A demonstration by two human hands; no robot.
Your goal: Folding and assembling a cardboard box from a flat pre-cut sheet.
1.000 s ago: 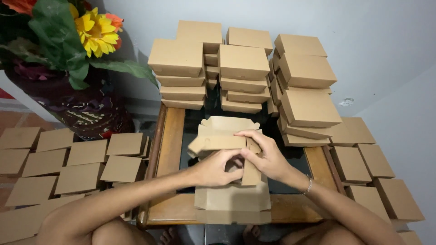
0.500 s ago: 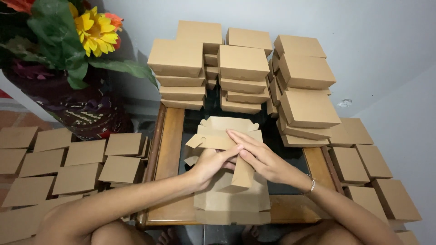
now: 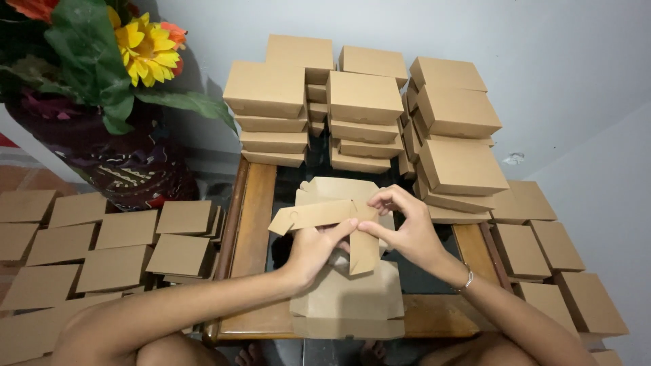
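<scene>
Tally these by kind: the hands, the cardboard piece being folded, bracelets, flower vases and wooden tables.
Hands: 2 (left hand, right hand)
Part-folded cardboard box, held in both hands: 1
Bracelet, on the right wrist: 1
Dark flower vase: 1
Wooden table: 1
Total: 6

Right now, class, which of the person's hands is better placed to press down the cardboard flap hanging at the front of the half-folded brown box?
Probably the right hand: its fingers already pinch the top of the hanging brown cardboard flap. The left hand sits underneath, supporting the half-folded brown cardboard box.
</scene>
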